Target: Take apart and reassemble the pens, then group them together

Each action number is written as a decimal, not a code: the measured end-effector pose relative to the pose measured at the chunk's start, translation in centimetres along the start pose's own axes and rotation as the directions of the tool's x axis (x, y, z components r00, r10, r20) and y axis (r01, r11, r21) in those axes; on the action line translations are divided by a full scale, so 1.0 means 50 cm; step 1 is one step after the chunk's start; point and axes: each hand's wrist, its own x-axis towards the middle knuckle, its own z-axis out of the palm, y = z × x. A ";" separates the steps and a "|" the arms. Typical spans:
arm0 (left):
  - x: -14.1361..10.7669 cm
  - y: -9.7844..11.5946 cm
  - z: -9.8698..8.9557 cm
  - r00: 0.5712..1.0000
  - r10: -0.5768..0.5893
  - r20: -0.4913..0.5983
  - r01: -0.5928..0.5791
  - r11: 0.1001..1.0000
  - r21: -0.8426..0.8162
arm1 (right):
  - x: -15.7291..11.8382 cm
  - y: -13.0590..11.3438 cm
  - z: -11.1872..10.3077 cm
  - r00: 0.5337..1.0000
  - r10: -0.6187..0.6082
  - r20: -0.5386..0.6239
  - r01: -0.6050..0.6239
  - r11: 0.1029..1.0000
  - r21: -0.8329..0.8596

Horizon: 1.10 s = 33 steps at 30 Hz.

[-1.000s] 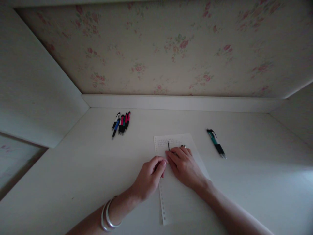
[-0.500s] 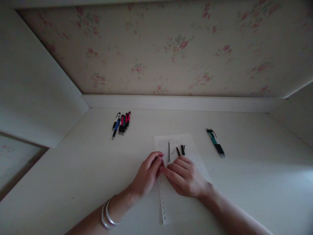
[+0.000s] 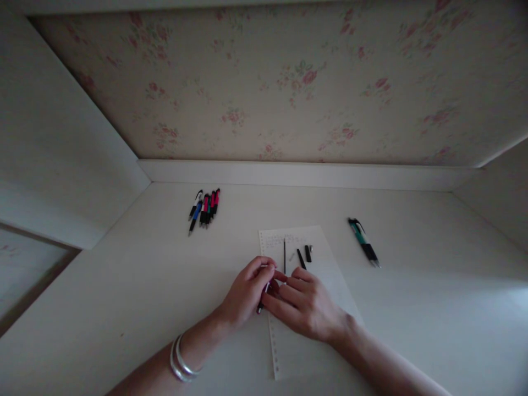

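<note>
Your counter [image 3: 144, 286] looks smooth with a soft sheen, your paper [image 3: 297, 357] matt, the pens [image 3: 363, 240] plastic, your bangles [image 3: 188, 372] metal (glossy and smooth).

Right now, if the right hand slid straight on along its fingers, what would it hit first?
Likely the left hand, which holds a dark-ended pen part. The right hand is right beside it; whether they touch is unclear from this view.

Both hands [image 3: 247, 289] [image 3: 311, 305] curled, close together.
</note>
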 end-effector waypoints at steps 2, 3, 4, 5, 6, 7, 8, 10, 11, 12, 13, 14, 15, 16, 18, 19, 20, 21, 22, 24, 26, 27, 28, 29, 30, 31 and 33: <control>0.000 0.000 -0.002 1.000 0.009 0.017 -0.010 0.998 0.058 | 0.000 -0.003 0.001 1.000 -0.015 -0.005 0.015 1.000 0.001; 0.001 0.000 -0.003 1.000 0.013 0.024 -0.015 0.996 0.086 | 0.000 -0.004 0.002 1.000 -0.018 -0.008 0.018 1.000 0.006; 0.001 0.000 -0.003 0.999 0.015 0.031 -0.018 0.994 0.109 | 0.000 -0.005 0.004 1.000 -0.014 -0.012 0.014 1.000 0.016; 0.002 0.000 -0.003 0.999 0.011 0.037 -0.015 0.993 0.120 | 0.000 -0.005 0.006 1.000 0.000 -0.020 0.001 0.999 0.036; 0.003 0.000 -0.002 0.999 0.004 0.041 -0.009 0.993 0.117 | 0.000 -0.005 0.008 0.999 0.024 -0.035 -0.022 0.997 0.069; 0.004 0.000 -0.002 0.999 -0.004 0.040 0.000 0.995 0.100 | -0.001 -0.004 0.010 0.997 0.055 -0.059 -0.048 0.993 0.111; 0.005 0.000 -0.001 0.999 -0.011 0.036 0.009 0.998 0.069 | -0.002 -0.004 0.013 0.992 0.094 -0.087 -0.079 0.984 0.160; 0.008 0.000 0.001 1.000 -0.021 0.024 0.021 0.999 -0.031 | -0.005 -0.001 0.016 0.971 0.192 -0.141 -0.149 0.951 0.270; 0.009 -0.001 0.001 1.000 -0.022 0.019 0.024 0.996 -0.085 | -0.008 0.000 0.016 0.955 0.253 -0.153 -0.195 0.928 0.317; 0.010 -0.002 0.001 1.000 -0.025 0.018 0.027 0.991 -0.131 | -0.010 0.000 0.016 0.935 0.319 -0.155 -0.250 0.902 0.352; 0.011 -0.002 0.001 0.999 -0.030 0.020 0.033 0.985 -0.167 | -0.012 0.001 0.015 0.910 0.385 -0.151 -0.308 0.874 0.377; 0.012 -0.003 0.000 0.999 -0.035 0.023 0.038 0.981 -0.192 | -0.014 0.001 0.014 0.886 0.441 -0.141 -0.358 0.846 0.396; 0.012 -0.004 -0.001 0.999 -0.038 0.021 0.042 0.977 -0.207 | -0.016 0.001 0.013 0.866 0.483 -0.131 -0.395 0.820 0.414; 0.012 -0.004 -0.001 0.999 -0.039 0.018 0.042 0.975 -0.217 | -0.017 0.001 0.011 0.850 0.512 -0.122 -0.419 0.799 0.433; 0.012 -0.006 -0.003 0.999 -0.037 0.006 0.038 0.971 -0.235 | -0.020 0.001 0.010 0.831 0.548 -0.098 -0.441 0.755 0.484; 0.013 -0.007 -0.004 0.999 -0.037 -0.003 0.035 0.969 -0.243 | -0.022 0.001 0.009 0.822 0.564 -0.080 -0.451 0.730 0.513; 0.013 -0.007 -0.004 0.999 -0.039 -0.013 0.034 0.967 -0.251 | -0.025 0.001 0.010 0.811 0.582 -0.064 -0.462 0.703 0.541; 0.013 -0.008 -0.005 0.999 -0.041 -0.019 0.035 0.965 -0.259 | -0.027 0.001 0.011 0.797 0.602 -0.048 -0.474 0.673 0.568; 0.014 -0.009 -0.006 0.999 -0.046 -0.024 0.038 0.963 -0.268 | -0.030 0.002 0.012 0.784 0.620 -0.034 -0.483 0.644 0.593; 0.015 -0.011 -0.007 0.998 -0.053 -0.029 0.043 0.959 -0.281 | -0.035 0.002 0.016 0.757 0.653 -0.011 -0.498 0.589 0.637; 0.016 -0.012 -0.009 0.998 -0.058 -0.031 0.047 0.958 -0.282 | -0.039 0.001 0.018 0.733 0.680 0.012 -0.510 0.538 0.671; 0.016 -0.013 -0.009 0.998 -0.058 -0.032 0.047 0.959 -0.280 | -0.040 0.001 0.019 0.724 0.689 0.026 -0.514 0.514 0.687; 0.015 -0.014 -0.010 0.998 -0.057 -0.034 0.045 0.959 -0.278 | -0.041 0.000 0.020 0.717 0.696 0.036 -0.514 0.493 0.702; 0.015 -0.014 -0.010 0.998 -0.053 -0.036 0.042 0.960 -0.275 | -0.041 -0.001 0.020 0.712 0.701 0.043 -0.511 0.476 0.716; 0.014 -0.015 -0.010 0.998 -0.048 -0.037 0.037 0.962 -0.270 | -0.040 -0.001 0.020 0.705 0.707 0.043 -0.507 0.461 0.728; 0.014 -0.016 -0.009 0.998 -0.038 -0.042 0.026 0.966 -0.257 | -0.040 -0.002 0.020 0.695 0.718 0.036 -0.502 0.449 0.740; 0.014 -0.018 -0.008 0.998 -0.002 -0.056 -0.009 0.980 -0.201 | -0.036 -0.002 0.021 0.649 0.761 -0.007 -0.488 0.424 0.763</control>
